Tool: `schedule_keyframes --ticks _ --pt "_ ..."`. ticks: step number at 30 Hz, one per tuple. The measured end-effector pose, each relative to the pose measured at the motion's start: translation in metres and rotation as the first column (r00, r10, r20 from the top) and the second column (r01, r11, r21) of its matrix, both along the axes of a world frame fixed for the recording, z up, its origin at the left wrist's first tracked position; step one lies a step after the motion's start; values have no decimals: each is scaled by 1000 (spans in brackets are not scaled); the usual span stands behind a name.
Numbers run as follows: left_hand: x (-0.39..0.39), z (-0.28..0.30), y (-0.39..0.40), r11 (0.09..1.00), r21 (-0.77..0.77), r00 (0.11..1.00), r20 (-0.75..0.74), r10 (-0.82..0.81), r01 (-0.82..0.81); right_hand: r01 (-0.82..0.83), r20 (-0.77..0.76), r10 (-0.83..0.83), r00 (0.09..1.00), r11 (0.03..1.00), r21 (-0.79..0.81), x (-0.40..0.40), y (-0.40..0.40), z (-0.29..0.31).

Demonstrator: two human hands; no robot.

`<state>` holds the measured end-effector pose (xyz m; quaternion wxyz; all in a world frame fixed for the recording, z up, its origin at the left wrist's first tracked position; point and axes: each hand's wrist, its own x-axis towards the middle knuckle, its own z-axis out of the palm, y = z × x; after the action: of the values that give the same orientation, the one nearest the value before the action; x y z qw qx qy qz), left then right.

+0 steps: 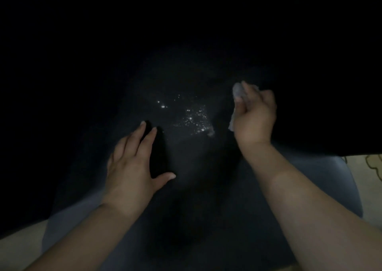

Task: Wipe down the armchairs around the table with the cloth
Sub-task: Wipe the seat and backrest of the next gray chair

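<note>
The right hand (pixel 255 115) is gripping the grey cloth (pixel 237 93), fingers curled round it, above the dark armchair (pixel 206 188) seat. The left hand (pixel 130 167) is lying flat, fingers spread, beside glinting droplets (pixel 194 117) on the seat.

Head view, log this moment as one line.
left hand: open, on dark armchair seat | right hand: grips pale grey cloth | glinting droplets: unwiped

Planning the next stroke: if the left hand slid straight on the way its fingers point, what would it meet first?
Probably the patch of glinting droplets on the dark armchair, just beyond the left hand; depth is unclear.
</note>
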<state>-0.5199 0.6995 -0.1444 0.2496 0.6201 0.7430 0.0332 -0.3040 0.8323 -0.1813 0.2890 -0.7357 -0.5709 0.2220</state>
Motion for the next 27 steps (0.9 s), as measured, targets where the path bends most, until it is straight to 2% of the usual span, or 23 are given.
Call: schedule_keyframes --ticks 1,3,5,6,10,13,18,24,27 --pt "-3 1 1 1000 -7 1000 3 18 -18 -3 20 3 1000 1000 -14 -3 -1 1" --pt "-8 1 5 998 -34 999 14 51 -50 -180 72 182 981 983 -29 -24 -10 3" --pt "-12 2 8 996 -57 997 21 72 -70 -353 36 354 935 935 -25 -43 -19 5" --pt "-13 2 9 995 -66 997 25 74 -72 -376 14 376 927 927 -4 -45 -19 6" --pt "-14 5 13 996 -48 996 50 72 -70 -107 -105 115 988 991 77 -17 -2 16" --pt "-13 6 17 996 -49 996 56 75 -72 4 -80 2 997 997 73 14 2 19" --pt "-6 6 20 997 -61 998 37 55 -53 53 -51 -51 997 998 43 42 -6 16" --pt "1 7 20 998 -59 1000 6 15 -15 -66 98 80 992 989 -134 34 -15 10" --pt "4 6 20 998 -58 1000 7 7 -7 -9 -11 8 1000 997 -80 39 -16 13"
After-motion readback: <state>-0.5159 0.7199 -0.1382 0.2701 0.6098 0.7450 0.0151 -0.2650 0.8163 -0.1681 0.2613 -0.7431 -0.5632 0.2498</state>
